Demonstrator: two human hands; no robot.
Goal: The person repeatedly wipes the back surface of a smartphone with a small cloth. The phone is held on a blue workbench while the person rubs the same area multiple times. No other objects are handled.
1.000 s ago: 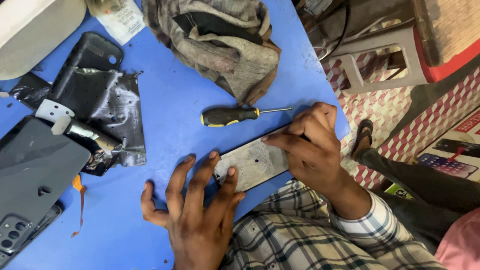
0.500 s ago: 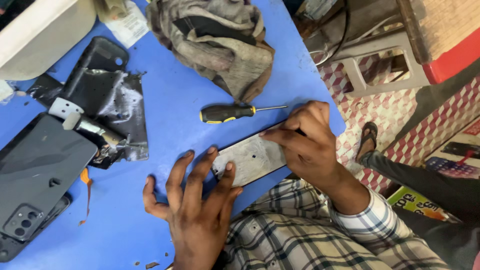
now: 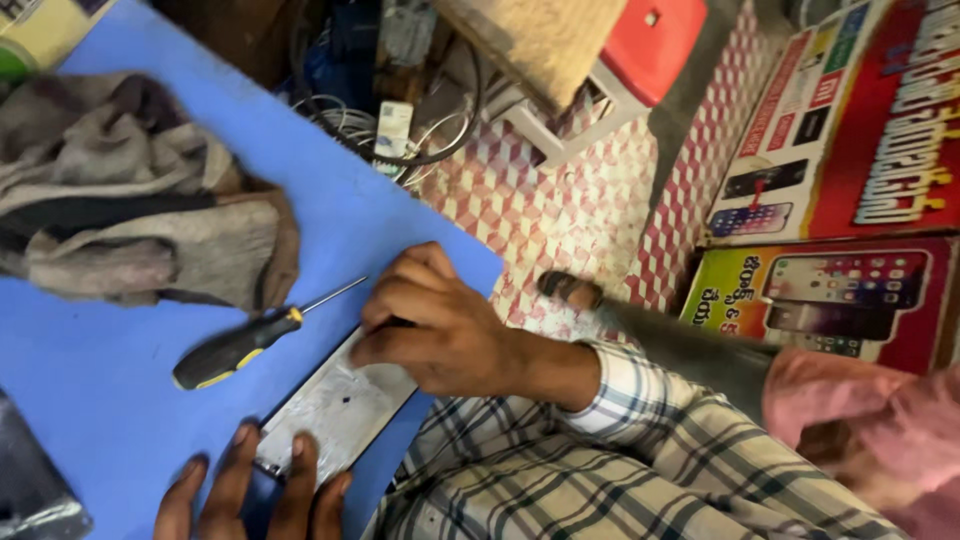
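A flat silvery metal plate (image 3: 335, 405), like the inside of a phone panel, lies on the blue table (image 3: 330, 215) near its front edge. My right hand (image 3: 440, 325) grips the plate's far end with bent fingers. My left hand (image 3: 255, 495) presses its fingertips flat on the plate's near end; only the fingers show at the bottom of the view. A black and yellow screwdriver (image 3: 240, 345) lies on the table just beyond the plate, tip pointing right.
A crumpled grey and brown cloth (image 3: 140, 215) lies at the back left. A dark object (image 3: 30, 490) sits at the bottom left corner. Off the table's right edge are tangled cables (image 3: 400, 120), a white and red stool (image 3: 640, 60) and printed phone boxes (image 3: 850, 200).
The view has swung right and closer, so the phone parts at left have left the frame. Both hands stay on the plate; the left hand now shows only its fingers.
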